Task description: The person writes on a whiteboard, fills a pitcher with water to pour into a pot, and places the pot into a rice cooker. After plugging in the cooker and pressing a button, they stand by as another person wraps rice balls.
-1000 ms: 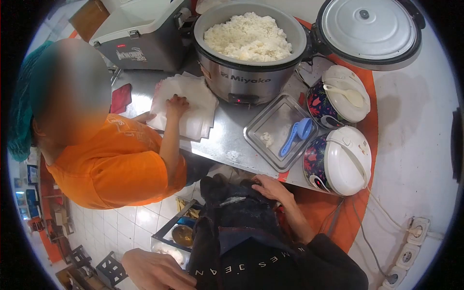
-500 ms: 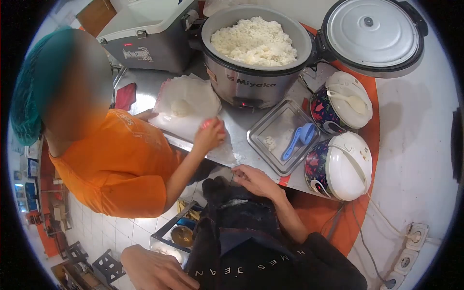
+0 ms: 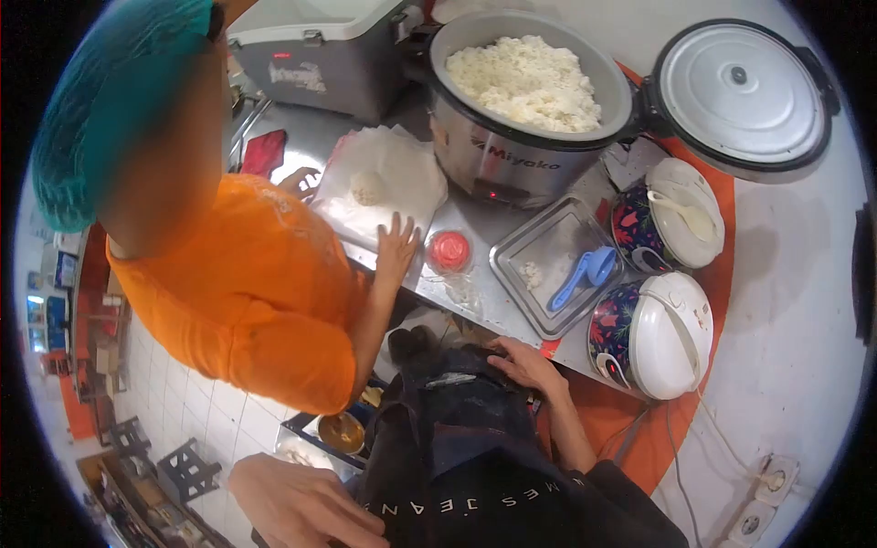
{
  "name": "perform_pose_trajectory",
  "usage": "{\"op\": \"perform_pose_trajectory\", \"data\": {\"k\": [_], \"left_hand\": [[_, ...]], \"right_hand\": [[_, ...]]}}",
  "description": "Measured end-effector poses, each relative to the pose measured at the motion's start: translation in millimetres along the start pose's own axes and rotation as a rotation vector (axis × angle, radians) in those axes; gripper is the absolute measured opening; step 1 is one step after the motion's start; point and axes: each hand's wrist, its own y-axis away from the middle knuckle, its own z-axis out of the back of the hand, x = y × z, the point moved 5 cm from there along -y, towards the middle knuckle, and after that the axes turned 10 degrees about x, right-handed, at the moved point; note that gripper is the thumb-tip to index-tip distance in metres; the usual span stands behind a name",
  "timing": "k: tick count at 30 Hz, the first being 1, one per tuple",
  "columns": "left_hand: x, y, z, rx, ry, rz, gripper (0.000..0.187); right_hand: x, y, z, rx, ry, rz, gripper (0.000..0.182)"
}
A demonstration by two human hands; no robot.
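Work in hand: the person's right hand (image 3: pixel 525 365) lies on the upper edge of the dark garment (image 3: pixel 457 438), at the near edge of the steel counter (image 3: pixel 475 224), fingers extended and loose, gripping nothing. The left hand (image 3: pixel 301 502) rests on the same garment low at near left, back to the camera. Whether its fingers pinch the cloth cannot be determined.

Progress, as judged: one rice portion (image 3: pixel 368 187) sits shaped on the paper sheets (image 3: pixel 402 173). The rice cooker (image 3: pixel 512 155) is nearly full, so most portioning appears outstanding. A co-worker's hand (image 3: pixel 395 247) lies flat on the sheets, just beside a red cup (image 3: pixel 449 251). The blue scoop (image 3: pixel 585 274) lies idle in the tray (image 3: pixel 525 251).

Obscured: the garment hides the person's lap, the co-worker's body covers the far-left counter, and the floor-level containers are indistinct.
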Motion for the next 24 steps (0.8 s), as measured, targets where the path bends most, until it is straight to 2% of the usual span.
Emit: {"op": "perform_pose_trajectory", "data": {"k": [5, 11, 13, 16, 19, 24], "left_hand": [[-9.5, 6.3, -3.4, -0.082, -0.063, 0.077, 0.013], [-40.2, 10.0, -13.0, -0.178, -0.176, 0.288, 0.015], [-53.4, 12.0, -14.3, -0.247, -0.217, 0.359, 0.016], [-75.6, 20.6, -16.2, -0.361, -0.33, 0.39, 0.018], [-89.3, 19.1, -24.1, -0.43, -0.395, 0.379, 0.02], [-69.5, 24.4, -38.2, -0.405, -0.421, 0.304, 0.025]], "right_hand": [[-3.4, 0.3, -2.0, 0.031, -0.018, -0.062, 0.041], [-6.6, -2.6, -11.4, 0.096, 0.052, -0.03, 0.039], [-11.5, -4.1, -14.4, 0.144, -0.009, -0.03, 0.038], [-29.6, -13.3, -12.4, 0.146, 0.033, 0.046, 0.036], [-17.4, -14.1, -0.6, 0.159, 0.053, 0.042, 0.036], [-16.5, -23.2, 13.2, 0.196, 0.083, 0.039, 0.038]]}}
